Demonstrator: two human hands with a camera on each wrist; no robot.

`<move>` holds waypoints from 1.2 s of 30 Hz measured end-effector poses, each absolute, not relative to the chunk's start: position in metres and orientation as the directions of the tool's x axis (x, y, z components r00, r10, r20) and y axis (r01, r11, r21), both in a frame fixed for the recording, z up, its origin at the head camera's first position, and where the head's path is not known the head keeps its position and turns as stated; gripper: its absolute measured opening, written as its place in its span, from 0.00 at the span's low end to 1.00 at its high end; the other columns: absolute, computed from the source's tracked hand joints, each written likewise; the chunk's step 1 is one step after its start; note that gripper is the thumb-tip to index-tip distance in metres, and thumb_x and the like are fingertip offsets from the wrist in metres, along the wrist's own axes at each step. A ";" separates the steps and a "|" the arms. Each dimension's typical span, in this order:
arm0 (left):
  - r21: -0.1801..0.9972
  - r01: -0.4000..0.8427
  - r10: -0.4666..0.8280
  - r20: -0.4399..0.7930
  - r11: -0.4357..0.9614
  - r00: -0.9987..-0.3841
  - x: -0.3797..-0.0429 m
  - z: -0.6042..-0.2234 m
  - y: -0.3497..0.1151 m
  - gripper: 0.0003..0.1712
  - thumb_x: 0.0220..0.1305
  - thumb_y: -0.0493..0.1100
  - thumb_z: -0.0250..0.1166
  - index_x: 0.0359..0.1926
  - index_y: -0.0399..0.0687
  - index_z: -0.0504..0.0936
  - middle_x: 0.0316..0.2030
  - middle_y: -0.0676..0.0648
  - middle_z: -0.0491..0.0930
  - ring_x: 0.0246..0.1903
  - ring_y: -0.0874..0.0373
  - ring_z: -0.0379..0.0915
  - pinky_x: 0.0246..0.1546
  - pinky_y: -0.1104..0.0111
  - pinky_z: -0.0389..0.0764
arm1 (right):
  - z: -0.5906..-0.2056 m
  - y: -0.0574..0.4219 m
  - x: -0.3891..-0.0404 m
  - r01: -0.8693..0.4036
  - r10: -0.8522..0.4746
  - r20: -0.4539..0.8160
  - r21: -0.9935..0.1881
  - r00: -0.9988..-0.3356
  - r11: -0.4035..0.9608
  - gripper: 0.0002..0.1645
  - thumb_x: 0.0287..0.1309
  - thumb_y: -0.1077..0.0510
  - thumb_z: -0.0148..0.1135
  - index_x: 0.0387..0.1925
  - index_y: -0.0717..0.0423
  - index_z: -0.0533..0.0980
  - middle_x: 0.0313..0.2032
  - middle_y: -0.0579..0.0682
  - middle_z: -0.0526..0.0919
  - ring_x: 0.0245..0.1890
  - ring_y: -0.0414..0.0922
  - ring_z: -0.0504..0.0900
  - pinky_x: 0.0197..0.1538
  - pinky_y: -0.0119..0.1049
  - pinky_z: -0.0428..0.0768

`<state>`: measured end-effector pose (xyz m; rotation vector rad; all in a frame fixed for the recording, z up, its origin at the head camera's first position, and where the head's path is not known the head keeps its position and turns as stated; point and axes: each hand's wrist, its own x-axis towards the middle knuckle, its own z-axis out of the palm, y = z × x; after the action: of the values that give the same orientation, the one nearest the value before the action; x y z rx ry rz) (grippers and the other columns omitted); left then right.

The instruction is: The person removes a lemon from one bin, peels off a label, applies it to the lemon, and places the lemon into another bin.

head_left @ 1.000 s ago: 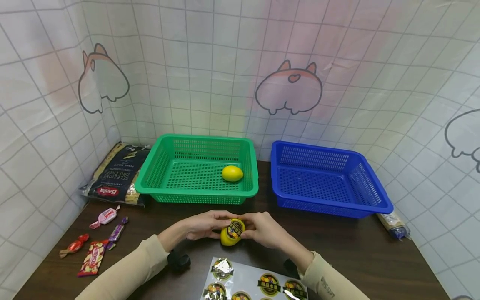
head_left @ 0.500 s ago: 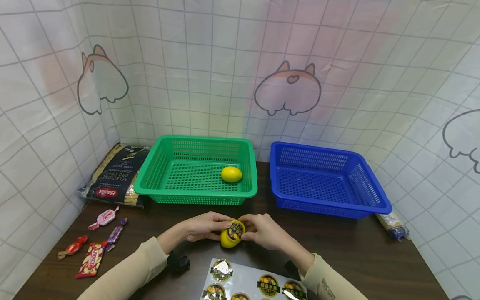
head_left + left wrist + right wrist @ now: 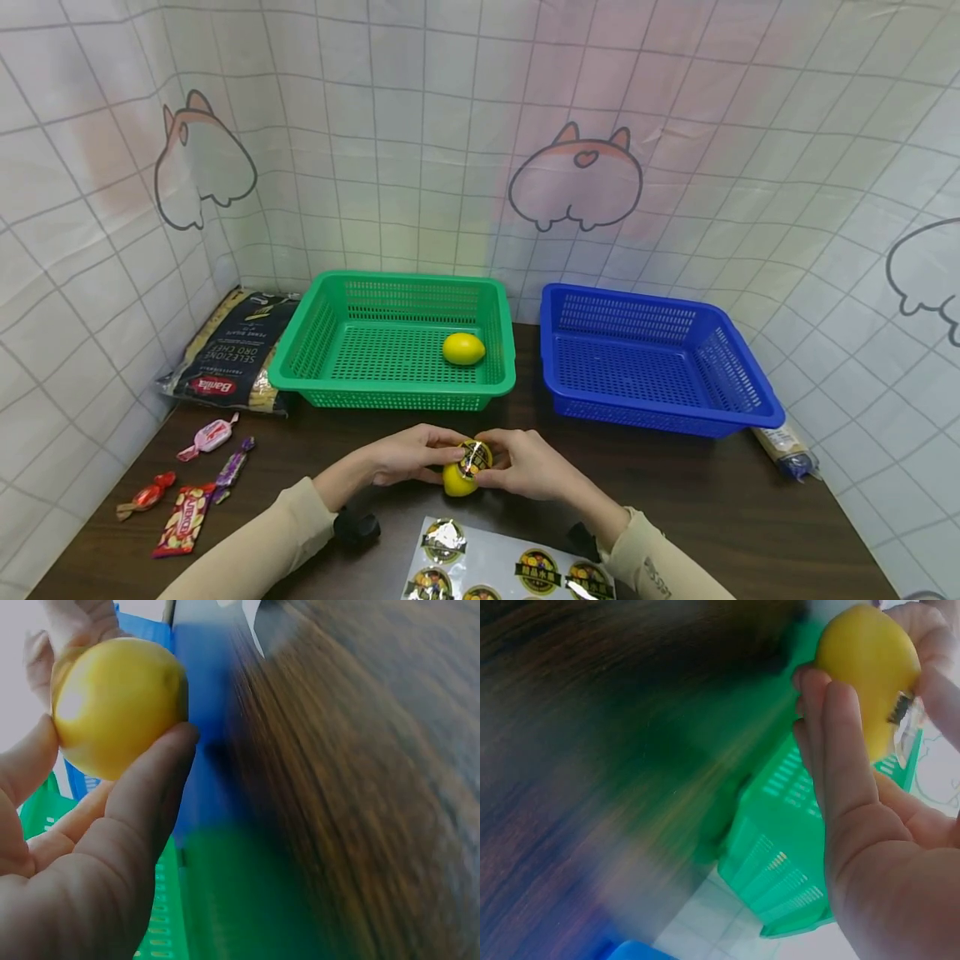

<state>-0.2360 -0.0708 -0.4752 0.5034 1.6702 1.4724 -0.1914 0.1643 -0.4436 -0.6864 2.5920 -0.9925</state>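
In the head view, both hands meet around a yellow lemon low over the dark table. My left hand grips it from the left, thumb across its near face; the left wrist view shows thumb and fingers around the smooth lemon. A round black-and-gold fruit sticker covers the lemon's upper right face and catches the light. The right hand holds the lemon from the right, its thumb at the sticker's lower edge. In the right wrist view, its fingers lie along the lemon, and the sticker shows edge-on.
A sheet of round stickers lies in front. Behind stand a green basket with another lemon inside and a blue basket. Several wrapped candies and a pasta bag are at left, another packet at right.
The lemon and sticker have turned slightly to the right between the hands, and the sticker now shines with glare. The right thumb has shifted a little left along the sticker's lower edge.
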 end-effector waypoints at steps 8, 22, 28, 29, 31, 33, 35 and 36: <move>0.951 -0.249 0.769 -0.297 0.184 -0.566 -0.232 -0.479 -0.065 0.31 0.76 0.51 0.53 0.70 0.36 0.64 0.62 0.38 0.71 0.54 0.56 0.76 0.60 0.57 0.81 | -0.445 0.162 -0.193 -0.255 -0.489 -0.122 -0.732 -0.864 0.632 0.35 0.58 0.41 0.69 0.60 0.57 0.75 0.46 0.51 0.87 0.38 0.38 0.84 0.39 0.31 0.83; 0.961 -0.268 0.759 -0.224 0.067 -0.612 -0.224 -0.483 -0.057 0.30 0.78 0.49 0.51 0.71 0.38 0.57 0.69 0.35 0.61 0.62 0.54 0.70 0.65 0.53 0.77 | -0.443 0.161 -0.194 0.068 -0.398 -0.274 -0.886 -0.876 0.459 0.38 0.64 0.44 0.65 0.64 0.66 0.69 0.53 0.62 0.83 0.46 0.45 0.86 0.44 0.42 0.88; 0.957 -0.284 0.756 -0.224 0.053 -0.615 -0.223 -0.483 -0.054 0.28 0.78 0.48 0.51 0.70 0.40 0.58 0.67 0.36 0.62 0.62 0.54 0.70 0.66 0.54 0.76 | -0.441 0.162 -0.194 0.092 -0.362 -0.283 -0.881 -0.888 0.464 0.37 0.62 0.43 0.66 0.61 0.66 0.73 0.52 0.60 0.84 0.46 0.44 0.85 0.45 0.42 0.88; 0.957 -0.284 0.756 -0.226 0.055 -0.614 -0.224 -0.482 -0.054 0.29 0.78 0.49 0.51 0.70 0.40 0.58 0.67 0.36 0.62 0.62 0.54 0.70 0.66 0.54 0.76 | -0.441 0.162 -0.194 0.092 -0.360 -0.283 -0.881 -0.889 0.464 0.36 0.62 0.43 0.66 0.60 0.66 0.73 0.52 0.60 0.84 0.46 0.44 0.85 0.45 0.42 0.88; 0.957 -0.285 0.755 -0.231 0.061 -0.614 -0.224 -0.482 -0.054 0.30 0.77 0.50 0.52 0.70 0.39 0.58 0.68 0.36 0.62 0.63 0.54 0.70 0.67 0.54 0.75 | -0.440 0.162 -0.194 0.094 -0.357 -0.284 -0.880 -0.890 0.465 0.35 0.61 0.43 0.67 0.58 0.66 0.75 0.51 0.59 0.85 0.45 0.44 0.85 0.45 0.42 0.88; 0.956 -0.285 0.754 -0.237 0.069 -0.613 -0.225 -0.482 -0.053 0.31 0.77 0.52 0.52 0.70 0.39 0.58 0.68 0.36 0.63 0.64 0.53 0.70 0.67 0.53 0.74 | -0.439 0.163 -0.194 0.094 -0.359 -0.286 -0.879 -0.889 0.467 0.34 0.61 0.44 0.67 0.57 0.65 0.76 0.49 0.58 0.85 0.45 0.43 0.85 0.46 0.42 0.88; 0.956 -0.284 0.748 -0.243 0.076 -0.617 -0.225 -0.482 -0.053 0.32 0.77 0.55 0.51 0.70 0.39 0.59 0.68 0.36 0.64 0.65 0.51 0.70 0.67 0.53 0.75 | -0.437 0.164 -0.193 0.095 -0.361 -0.288 -0.878 -0.887 0.469 0.33 0.61 0.44 0.67 0.57 0.65 0.76 0.49 0.57 0.86 0.45 0.43 0.85 0.46 0.43 0.88; 0.956 -0.284 0.743 -0.246 0.079 -0.622 -0.226 -0.483 -0.052 0.32 0.77 0.56 0.50 0.70 0.39 0.59 0.68 0.36 0.64 0.65 0.51 0.70 0.67 0.54 0.75 | -0.436 0.165 -0.193 0.093 -0.362 -0.289 -0.877 -0.886 0.472 0.33 0.60 0.44 0.67 0.56 0.65 0.76 0.48 0.57 0.86 0.45 0.43 0.85 0.46 0.43 0.88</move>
<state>-0.2259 -0.0523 -0.4827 0.4699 1.5745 1.6570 -0.1931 0.1652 -0.4361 -0.2244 2.2844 -1.4002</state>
